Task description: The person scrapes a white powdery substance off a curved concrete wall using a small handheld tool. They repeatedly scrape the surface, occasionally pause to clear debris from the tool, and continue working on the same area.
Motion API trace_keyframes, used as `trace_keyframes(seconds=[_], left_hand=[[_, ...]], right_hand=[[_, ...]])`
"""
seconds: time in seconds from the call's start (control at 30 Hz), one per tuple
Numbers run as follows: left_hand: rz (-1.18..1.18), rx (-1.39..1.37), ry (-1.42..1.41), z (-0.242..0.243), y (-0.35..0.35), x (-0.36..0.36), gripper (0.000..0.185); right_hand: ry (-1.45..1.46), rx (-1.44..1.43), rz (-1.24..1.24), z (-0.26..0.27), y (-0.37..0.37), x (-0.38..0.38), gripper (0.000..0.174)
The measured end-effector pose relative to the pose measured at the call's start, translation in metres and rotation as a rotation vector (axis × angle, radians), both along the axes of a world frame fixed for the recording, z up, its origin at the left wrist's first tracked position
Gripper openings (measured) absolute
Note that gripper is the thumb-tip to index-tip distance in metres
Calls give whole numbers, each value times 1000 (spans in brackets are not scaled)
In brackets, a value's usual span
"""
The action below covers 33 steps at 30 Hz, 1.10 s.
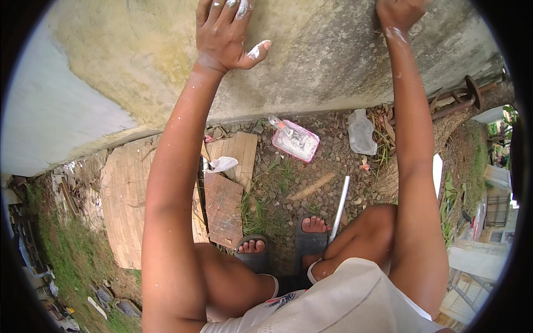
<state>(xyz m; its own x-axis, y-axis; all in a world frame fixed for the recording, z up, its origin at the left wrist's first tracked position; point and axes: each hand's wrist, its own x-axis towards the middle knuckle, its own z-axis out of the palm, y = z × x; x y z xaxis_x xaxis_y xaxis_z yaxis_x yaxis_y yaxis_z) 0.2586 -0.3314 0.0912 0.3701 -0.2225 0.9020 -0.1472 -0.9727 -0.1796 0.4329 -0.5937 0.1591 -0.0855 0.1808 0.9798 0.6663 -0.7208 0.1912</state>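
Observation:
My left hand [227, 35] is raised against the stained plaster wall [308, 54], its thumb spread away from the fingers. White smears mark its thumb and knuckles, and the fingertips run to the top edge of the view. Further right, my right hand [400, 14] is also raised at the wall, with its fingers curled. The top edge cuts it off, so whatever it holds is hidden. White traces show on that wrist. Below, on the stony ground by the wall's foot, a pink-rimmed tub [310, 155] contains white paste. A tool with a clear handle [276, 122] leans in it.
A crumpled clear plastic piece [361, 132] lies right of the tub. Broken tiled boards [120, 200] cover ground at left. A pale tube [341, 204] stands beside my sandalled foot. Rusty metal [458, 100] rests near a tree root. The wall's left part [54, 108] is pale and smooth.

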Motion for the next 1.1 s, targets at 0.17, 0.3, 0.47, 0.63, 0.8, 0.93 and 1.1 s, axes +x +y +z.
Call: trace_keyframes(seconds=[0.17,0.3,0.47,0.63,0.8,0.93,1.1], left_hand=[[0,-11,5,1,-1,0,100],[0,-14,16,0,-2,-1,100],[35,-2,0,0,-3,1,100],[42,1,-6,0,-3,3,99],[41,-7,2,0,-6,1,97],[76,-14,9,2,-7,3,95],[83,-46,12,1,-13,6,94]], right_hand=[[-3,-686,296,-107,-4,-31,35],[86,-496,-75,-36,-31,6,46],[54,-111,131,-19,-27,12,41],[-36,-704,110,-93,-37,-2,30],[448,-88,-39,-4,-34,22,44],[53,-511,243,-91,-19,-1,32],[328,-616,-214,-42,-25,2,33]])
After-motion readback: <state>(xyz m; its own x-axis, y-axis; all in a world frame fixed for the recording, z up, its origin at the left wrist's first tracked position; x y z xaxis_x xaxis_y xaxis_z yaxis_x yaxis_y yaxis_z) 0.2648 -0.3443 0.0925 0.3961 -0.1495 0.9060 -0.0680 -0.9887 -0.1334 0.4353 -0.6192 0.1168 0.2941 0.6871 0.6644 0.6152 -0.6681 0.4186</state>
